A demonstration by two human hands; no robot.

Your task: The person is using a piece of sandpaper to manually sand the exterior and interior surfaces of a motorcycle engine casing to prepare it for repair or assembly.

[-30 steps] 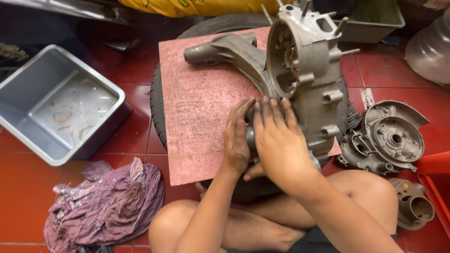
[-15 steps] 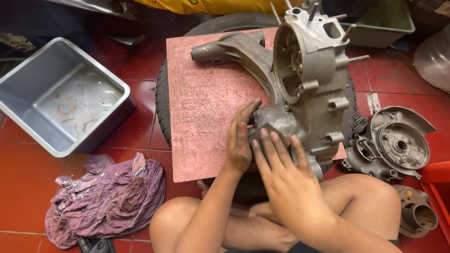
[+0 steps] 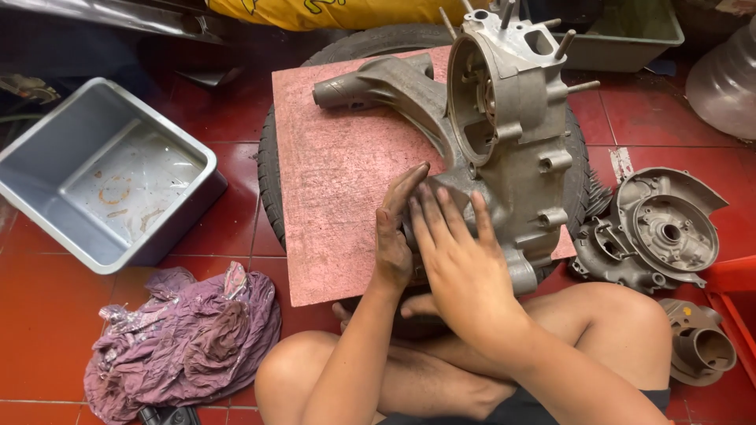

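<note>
A: Status, L hand?
B: Laid edge-on against near-left face of grey cast engine casing. Fingers straight, close together, tips pointing away from body. No grasp visible; flat contact only. Grimy.

A: R hand?
B: Flat, palm down, over near end of same casing. Fingers spread a little, extended, tips on the metal. Not closed on anything. Overlaps L hand slightly at thumb side.

A: Casing position?
B: Standing on edge on pink-red board, right half. Large round opening faces left. Long arm section runs up-left across board. Studs project from top and right side. Near end hidden under both hands.

A: Board support?
B: Rests on black tyre, lying flat on red tiled floor. Tyre shows at left, top and right of board.

A: Surroundings, left side?
B: Grey metal tray, rectangular, well apart from tyre; stains on bottom. Purple rag, crumpled, near left knee, just below tray.

A: Right side?
B: Second grey cast cover, round recess, lying flat just beside tyre. Smaller brownish cast part near right knee. Green-grey tub at top, behind casing. Clear rounded container at top-right corner, partly cut off.

A: Operator posture?
B: Seated cross-legged on floor, knees either side of board's near edge, forearms reaching fwd over legs.
</note>
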